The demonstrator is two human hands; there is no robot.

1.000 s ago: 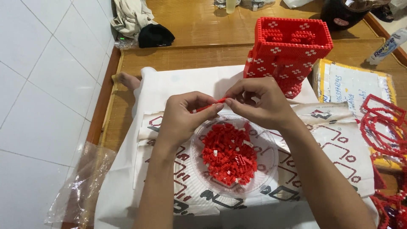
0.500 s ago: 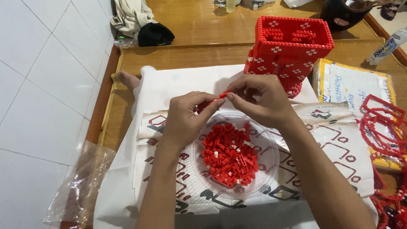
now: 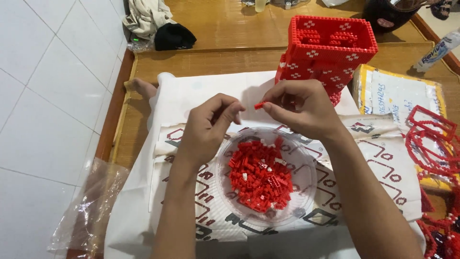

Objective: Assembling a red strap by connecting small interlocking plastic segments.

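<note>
At six o'clock, a clear bowl (image 3: 302, 148) of red bricks is set on a printed cloth (image 3: 378, 158). Above it, a small red brick (image 3: 258, 105) is clamped in the right hand (image 3: 299, 108) grip; the left hand (image 3: 208, 127) grip is pinched together, just beside. At one o'clock a red block tower (image 3: 326, 52) is seen.

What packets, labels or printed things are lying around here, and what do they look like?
Flat packet: right of the red block tower, white with yellow edge.
Bottle: far right, lying, white with blue label.
Printed cloth: under the bowl, white with dark and red shapes.
Plastic bag: lower left, clear, crumpled.
</note>
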